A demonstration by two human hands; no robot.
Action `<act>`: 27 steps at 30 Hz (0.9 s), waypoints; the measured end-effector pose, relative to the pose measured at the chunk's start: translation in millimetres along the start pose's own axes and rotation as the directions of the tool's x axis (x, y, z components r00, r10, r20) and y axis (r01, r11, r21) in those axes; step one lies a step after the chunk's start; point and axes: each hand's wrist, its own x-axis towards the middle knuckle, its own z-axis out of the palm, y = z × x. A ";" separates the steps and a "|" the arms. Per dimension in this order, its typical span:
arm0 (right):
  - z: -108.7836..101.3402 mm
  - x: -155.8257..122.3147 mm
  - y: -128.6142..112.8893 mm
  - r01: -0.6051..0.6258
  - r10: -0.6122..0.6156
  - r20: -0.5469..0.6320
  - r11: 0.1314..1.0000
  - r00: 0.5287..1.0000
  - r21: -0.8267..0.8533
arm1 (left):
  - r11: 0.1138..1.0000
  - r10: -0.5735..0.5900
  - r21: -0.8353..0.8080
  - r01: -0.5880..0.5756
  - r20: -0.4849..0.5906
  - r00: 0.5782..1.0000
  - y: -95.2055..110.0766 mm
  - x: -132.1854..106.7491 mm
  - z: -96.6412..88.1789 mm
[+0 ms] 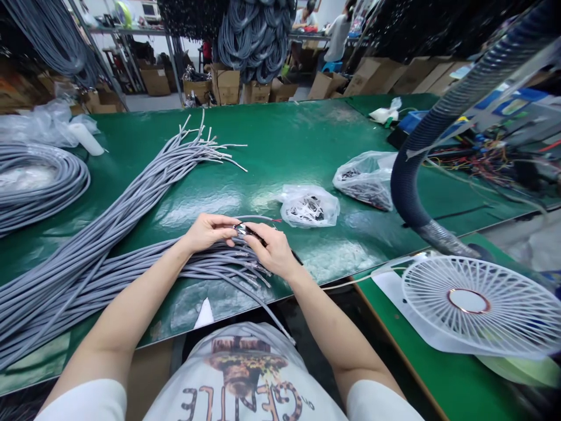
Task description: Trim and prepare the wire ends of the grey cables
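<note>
My left hand (209,231) and my right hand (274,250) meet over the near edge of the green table (280,146). Both pinch a small dark connector (243,230) on the end of a grey cable. Under my hands lies a bundle of several grey cables (131,275) with stripped ends. A second long bundle of grey cables (144,187) fans out toward the table's middle. Just right of my hands sits a clear plastic bag of small dark parts (309,206).
Another parts bag (366,180) lies further right. A coil of grey cable (35,187) sits at the left. A thick dark ribbed hose (421,146) curves down at the right, above a white fan (477,304). Cardboard boxes, hanging cables and seated people fill the background.
</note>
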 end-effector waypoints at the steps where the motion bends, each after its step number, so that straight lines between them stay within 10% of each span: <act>1: 0.4 0.2 0.0 0.013 -0.013 0.000 1.000 1.000 -0.013 | 1.000 -0.004 -0.008 0.004 0.005 1.000 0.4 -0.3 0.5; 20: -5.5 6.2 2.8 0.033 -0.022 0.113 0.995 0.993 -0.094 | 0.983 0.028 0.174 -0.052 0.133 0.991 -4.6 -0.3 -2.9; 27: 5.0 2.5 2.9 0.064 -0.059 0.040 0.990 0.997 -0.125 | 0.791 0.356 0.484 -0.373 0.132 0.925 19.5 0.4 -7.5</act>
